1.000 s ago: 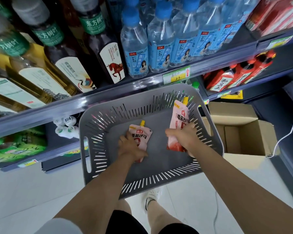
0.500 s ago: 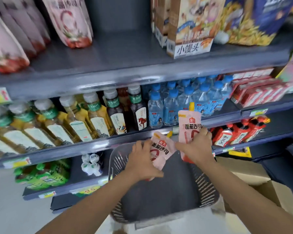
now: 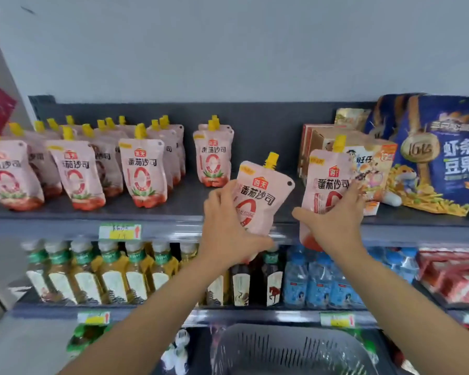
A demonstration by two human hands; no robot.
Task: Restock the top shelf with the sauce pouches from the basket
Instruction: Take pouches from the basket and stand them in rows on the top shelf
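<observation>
Pouches are going up two at a time: the left hand (image 3: 228, 228) is gripping one sauce pouch (image 3: 263, 196) around its lower half, fingers curled over the left edge. The right hand (image 3: 333, 226) is gripping a second pouch (image 3: 326, 180) the same way, fingers wrapping its right side. Both are being held low on the body, which is leaving the yellow spouts up and the printed fronts facing outward, just as the stocked pouches (image 3: 144, 171) are standing in rows on the top shelf (image 3: 173, 209). The first pouch is tilting to the right; the second is nearly upright, its bottom hanging below the shelf lip. Both are hovering in front of the bare stretch of shelf between the last pouch column (image 3: 214, 155) and the snack boxes (image 3: 318, 136), probably because that gap is offering room right beside matching stock. The basket (image 3: 290, 347) is sitting below, at the bottom of the view; no pouch is showing in the part visible. Being soft, the pouches are likely going to slump unless each base is seated flat before the fingers are letting go.
</observation>
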